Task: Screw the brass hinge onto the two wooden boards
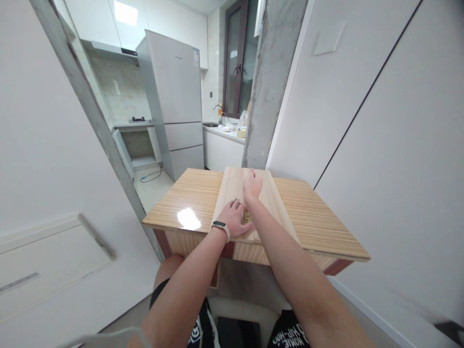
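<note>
A pale wooden board lies across the table, running from its front edge to the back. My left hand, with a band on the wrist, rests flat on the board with its fingers spread. Right beside its fingers is a small brass-coloured piece, partly covered by my hand and right forearm. A small dark tip shows by the left fingers, too small to name. Farther up the board, my right hand is closed like a fist; whatever it may hold is hidden from view.
The wood-grain table extends on both sides of the board. Beyond it stand a grey fridge and a kitchen counter with a sink. A bare grey pillar and white wall panels rise to the right.
</note>
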`<state>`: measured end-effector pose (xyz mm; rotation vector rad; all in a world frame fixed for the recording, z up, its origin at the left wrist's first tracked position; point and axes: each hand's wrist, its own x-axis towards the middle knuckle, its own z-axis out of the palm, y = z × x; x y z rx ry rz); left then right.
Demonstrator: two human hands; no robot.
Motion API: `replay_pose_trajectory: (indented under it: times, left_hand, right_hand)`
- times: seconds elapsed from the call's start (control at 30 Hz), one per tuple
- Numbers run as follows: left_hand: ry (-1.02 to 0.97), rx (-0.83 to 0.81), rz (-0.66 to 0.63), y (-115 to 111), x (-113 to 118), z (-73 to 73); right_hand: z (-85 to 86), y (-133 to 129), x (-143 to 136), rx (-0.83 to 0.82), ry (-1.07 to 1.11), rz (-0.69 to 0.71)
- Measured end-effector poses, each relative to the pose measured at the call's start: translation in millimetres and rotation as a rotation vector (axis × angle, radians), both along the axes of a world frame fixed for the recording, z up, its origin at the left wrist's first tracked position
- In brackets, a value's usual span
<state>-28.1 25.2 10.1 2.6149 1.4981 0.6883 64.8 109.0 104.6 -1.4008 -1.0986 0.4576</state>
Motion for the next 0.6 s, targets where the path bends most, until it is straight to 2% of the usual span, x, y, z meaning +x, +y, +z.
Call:
replay_pose_trajectory:
  times: [0.07, 0.17, 0.2, 0.27, 0.3, 0.37, 0.5, 0.57, 0.6]
  left_hand:
    - [-0.009, 0.022, 0.014, 0, 1, -0.9]
    - [-0.022, 0.044, 0.033, -1, 2, -2.2]
    - [-0.024, 0.044, 0.034, -1, 2, -2.4]
    - [-0.027, 0.043, 0.033, -1, 2, -2.7]
    - [-0.027, 0.044, 0.033, 0, 2, -2.8]
    - [-0.022, 0.045, 0.036, 1, 2, -3.4]
    - [-0.007, 0.036, 0.033, 3, 1, -5.3]
    - [-0.007, 0.034, 0.028, 3, 0, -5.9]
    - [-0.008, 0.035, 0.028, 3, 0, -6.0]
  right_hand:
    - [5.2, 1, 8, -0.067, 0.065, 0.202]
    - [12.9, 2, 25, -0.206, 0.176, 0.729]
    - [14.6, 2, 29, -0.242, 0.195, 0.858]
    - [15.7, 3, 34, -0.240, 0.189, 0.971]
    - [15.1, 3, 33, -0.204, 0.162, 0.947]
    - [11.3, 4, 27, -0.101, 0.084, 0.779]
    - [-0.9, 5, 11, 0.087, 0.024, 0.150]
    - [-5.5, 5, 7, 0.141, 0.005, -0.041]
    - [-6.7, 5, 6, 0.147, -0.008, -0.078]
